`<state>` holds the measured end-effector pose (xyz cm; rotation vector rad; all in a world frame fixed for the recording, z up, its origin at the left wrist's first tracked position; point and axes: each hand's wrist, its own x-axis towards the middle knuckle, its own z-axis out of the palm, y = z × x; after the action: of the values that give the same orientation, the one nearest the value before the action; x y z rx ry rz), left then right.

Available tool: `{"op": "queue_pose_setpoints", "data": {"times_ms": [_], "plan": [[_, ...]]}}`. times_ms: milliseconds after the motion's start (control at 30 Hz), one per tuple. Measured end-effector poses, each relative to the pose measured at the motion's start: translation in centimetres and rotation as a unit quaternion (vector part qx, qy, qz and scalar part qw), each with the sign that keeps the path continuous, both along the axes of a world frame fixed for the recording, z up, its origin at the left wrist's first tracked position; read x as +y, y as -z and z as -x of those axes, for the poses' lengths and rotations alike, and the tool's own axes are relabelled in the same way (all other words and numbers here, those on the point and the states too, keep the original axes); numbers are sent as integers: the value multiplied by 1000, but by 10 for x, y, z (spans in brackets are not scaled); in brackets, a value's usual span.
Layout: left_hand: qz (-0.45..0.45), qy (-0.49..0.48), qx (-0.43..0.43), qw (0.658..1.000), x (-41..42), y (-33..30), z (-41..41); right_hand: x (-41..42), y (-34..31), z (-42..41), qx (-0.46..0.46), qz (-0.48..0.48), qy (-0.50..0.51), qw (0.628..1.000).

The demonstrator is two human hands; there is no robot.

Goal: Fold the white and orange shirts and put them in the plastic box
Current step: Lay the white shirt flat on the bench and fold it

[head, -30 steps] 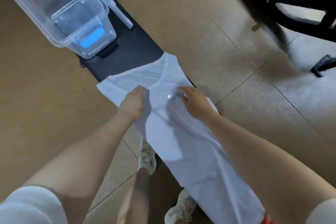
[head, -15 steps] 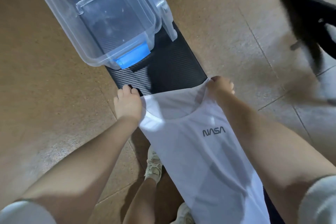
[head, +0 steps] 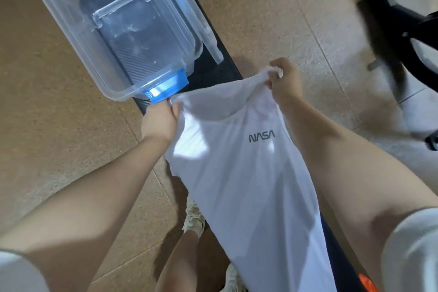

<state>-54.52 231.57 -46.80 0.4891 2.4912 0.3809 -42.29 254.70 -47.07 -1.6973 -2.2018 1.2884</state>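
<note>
The white shirt (head: 246, 187) with a NASA logo is stretched lengthwise over a narrow black bench (head: 213, 73). My left hand (head: 161, 121) grips its left shoulder close to the blue latch of the clear plastic box (head: 71, 31). My right hand (head: 286, 80) pinches the right shoulder, lifted a little above the bench. The box stands on the bench's far end and holds no clothing. A small piece of the orange shirt (head: 366, 283) shows at the bottom right, mostly hidden by the white shirt and my arm.
The box's clear lid (head: 203, 28) leans along its right side. A black metal frame (head: 391, 14) stands on the tiled floor at the upper right. My feet in light sneakers (head: 195, 218) are left of the bench.
My hands moved from the shirt's chest to its shoulders, spread apart and pulled it toward the box. The NASA logo now faces up, and my right hand has lifted its corner.
</note>
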Motion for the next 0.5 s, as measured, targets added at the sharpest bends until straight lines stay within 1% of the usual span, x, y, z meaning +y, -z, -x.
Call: {"op": "queue_pose_setpoints", "data": {"times_ms": [67,133,167,267,367,433,500], "plan": [[49,61,48,996,-3,2,-14,-2,0,-23,-34,-5,-29,999],[30,117,97,988,-9,2,-40,-7,-2,-63,-74,-12,-29,997],[12,137,100,985,-12,1,-56,-10,-4,-89,-91,-12,-27,995],[-4,211,56,976,-14,8,-113,-28,-5,-177,-174,-4,-31,984],[-4,300,27,954,-15,16,-177,-61,-5,-259,-238,26,-25,970],[6,326,6,945,-18,19,-222,-84,-5,-305,-253,60,-22,965],[20,346,-3,938,-21,22,-264,-107,-4,-338,-261,101,-45,959]]}}
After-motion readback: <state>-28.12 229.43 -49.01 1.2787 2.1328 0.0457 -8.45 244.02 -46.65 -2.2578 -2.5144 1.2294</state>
